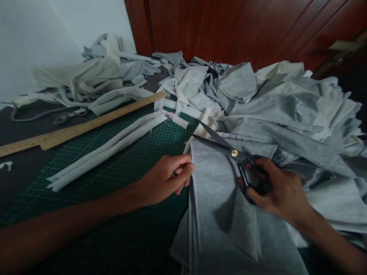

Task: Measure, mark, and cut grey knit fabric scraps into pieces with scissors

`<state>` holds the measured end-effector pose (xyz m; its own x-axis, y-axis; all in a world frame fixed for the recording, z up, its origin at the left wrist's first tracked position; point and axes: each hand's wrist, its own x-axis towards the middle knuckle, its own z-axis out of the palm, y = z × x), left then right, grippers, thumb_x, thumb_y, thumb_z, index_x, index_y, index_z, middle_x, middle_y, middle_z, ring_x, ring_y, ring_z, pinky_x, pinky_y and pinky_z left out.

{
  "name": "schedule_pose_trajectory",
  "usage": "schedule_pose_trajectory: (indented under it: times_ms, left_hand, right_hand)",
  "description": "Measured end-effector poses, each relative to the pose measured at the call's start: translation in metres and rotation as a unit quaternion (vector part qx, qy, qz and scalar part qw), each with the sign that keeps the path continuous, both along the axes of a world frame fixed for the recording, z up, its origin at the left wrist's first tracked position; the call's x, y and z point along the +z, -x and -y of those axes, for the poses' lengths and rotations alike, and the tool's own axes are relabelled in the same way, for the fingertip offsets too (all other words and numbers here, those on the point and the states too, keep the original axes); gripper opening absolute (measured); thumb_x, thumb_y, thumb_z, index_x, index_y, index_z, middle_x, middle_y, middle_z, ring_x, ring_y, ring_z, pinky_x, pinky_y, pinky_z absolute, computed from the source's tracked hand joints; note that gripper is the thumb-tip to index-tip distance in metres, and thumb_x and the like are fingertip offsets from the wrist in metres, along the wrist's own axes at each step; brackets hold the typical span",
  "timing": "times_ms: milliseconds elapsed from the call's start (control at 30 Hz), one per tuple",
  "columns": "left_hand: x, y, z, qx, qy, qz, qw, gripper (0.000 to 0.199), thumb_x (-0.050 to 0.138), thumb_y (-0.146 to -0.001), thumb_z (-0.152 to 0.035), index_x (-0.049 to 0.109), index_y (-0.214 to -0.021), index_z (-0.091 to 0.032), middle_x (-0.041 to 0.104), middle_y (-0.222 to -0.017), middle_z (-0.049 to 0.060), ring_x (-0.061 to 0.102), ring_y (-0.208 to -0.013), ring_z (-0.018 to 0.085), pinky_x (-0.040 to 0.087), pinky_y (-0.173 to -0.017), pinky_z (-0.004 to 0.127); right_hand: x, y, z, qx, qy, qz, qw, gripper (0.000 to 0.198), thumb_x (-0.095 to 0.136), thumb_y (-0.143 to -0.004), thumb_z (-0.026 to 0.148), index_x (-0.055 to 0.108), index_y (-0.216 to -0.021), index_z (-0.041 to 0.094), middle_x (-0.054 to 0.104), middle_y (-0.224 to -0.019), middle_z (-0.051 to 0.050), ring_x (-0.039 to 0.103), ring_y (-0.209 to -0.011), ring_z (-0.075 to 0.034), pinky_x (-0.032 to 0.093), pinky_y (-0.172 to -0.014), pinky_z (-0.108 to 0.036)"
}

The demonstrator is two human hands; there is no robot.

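In my right hand [278, 191] is a pair of black scissors [234, 153], fingers through the handle loops. The blades are parted a little and point up and left, over the top edge of a layered grey fabric [218, 175]. My left hand [169, 175] pinches the left edge of that fabric between thumb and fingers, just below the blade tips. The fabric's folded layers hang toward me. Behind the blades lies a cream strip [202, 131].
A green cutting mat [114, 168] lies under folded pale strips [106, 152]. A wooden ruler [86, 128] crosses its far edge. Heaped grey and cream fabric [286, 103] fills the right side, and more scraps [94, 72] lie by the wall. A brown wooden door [229, 30] stands behind.
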<state>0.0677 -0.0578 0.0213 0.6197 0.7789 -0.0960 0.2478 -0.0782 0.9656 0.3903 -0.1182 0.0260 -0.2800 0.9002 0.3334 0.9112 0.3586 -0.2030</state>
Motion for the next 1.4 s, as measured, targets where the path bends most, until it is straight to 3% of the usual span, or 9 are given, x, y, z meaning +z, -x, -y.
schedule_pose_trajectory:
  times_ms: [167, 333, 567, 867, 1000, 1400]
  left_hand:
    - [0.003, 0.003, 0.001, 0.009, 0.046, 0.015, 0.999, 0.032, 0.047, -0.104, -0.04, 0.049, -0.078, -0.022, 0.065, -0.067, -0.002, 0.058, -0.05, 0.008, 0.043, -0.046, 0.021]
    - [0.006, 0.008, 0.0, 0.008, 0.053, 0.031, 0.998, 0.033, 0.047, -0.105, -0.04, 0.05, -0.077, -0.023, 0.065, -0.064, -0.002, 0.058, -0.052, 0.011, 0.043, -0.049, 0.024]
    - [0.007, 0.012, -0.002, 0.041, 0.018, 0.048, 0.998, 0.038, 0.044, -0.107, -0.037, 0.054, -0.073, -0.023, 0.056, -0.062, -0.003, 0.052, -0.054, 0.011, 0.044, -0.054, 0.027]
    - [0.007, 0.009, -0.004, 0.02, -0.045, 0.079, 0.996, 0.036, 0.047, -0.108, -0.032, 0.05, -0.075, -0.02, 0.05, -0.062, -0.006, 0.047, -0.053, 0.007, 0.037, -0.049, 0.02]
    - [0.007, 0.008, -0.003, 0.021, -0.063, 0.076, 0.995, 0.033, 0.048, -0.107, -0.029, 0.048, -0.075, -0.02, 0.048, -0.062, -0.007, 0.044, -0.053, 0.006, 0.034, -0.048, 0.019]
    - [0.006, 0.008, -0.003, 0.011, -0.109, 0.083, 0.99, 0.032, 0.048, -0.106, -0.025, 0.048, -0.075, -0.019, 0.045, -0.061, -0.008, 0.039, -0.051, 0.006, 0.031, -0.048, 0.019]
  right_hand:
    - [0.012, -0.005, 0.005, 0.042, -0.018, 0.06, 0.997, 0.034, 0.065, -0.082, 0.036, 0.051, -0.113, 0.032, 0.075, -0.071, -0.002, 0.066, -0.047, -0.023, 0.048, -0.041, -0.033]
    - [0.02, -0.013, 0.005, 0.095, -0.048, 0.107, 0.989, 0.016, 0.051, -0.098, 0.049, 0.053, -0.107, 0.035, 0.064, -0.053, -0.001, 0.055, -0.033, -0.021, 0.04, -0.031, -0.031]
    - [0.016, -0.023, 0.01, 0.109, -0.047, 0.134, 0.984, 0.028, 0.042, -0.104, 0.061, 0.053, -0.105, 0.035, 0.065, -0.056, -0.004, 0.059, -0.037, -0.021, 0.042, -0.033, -0.03]
    - [0.014, -0.03, 0.019, 0.084, -0.069, 0.199, 0.974, 0.022, 0.047, -0.103, 0.044, 0.056, -0.109, 0.024, 0.067, -0.067, 0.001, 0.057, -0.048, -0.017, 0.042, -0.049, -0.031]
    - [0.015, -0.028, 0.017, 0.1, -0.087, 0.184, 0.974, 0.018, 0.049, -0.102, 0.039, 0.057, -0.105, 0.022, 0.066, -0.068, 0.003, 0.058, -0.052, -0.014, 0.042, -0.054, -0.03]
    - [0.016, -0.026, 0.014, 0.107, -0.09, 0.186, 0.972, 0.022, 0.05, -0.101, 0.039, 0.059, -0.104, 0.019, 0.063, -0.067, 0.003, 0.056, -0.052, -0.013, 0.041, -0.052, -0.028]
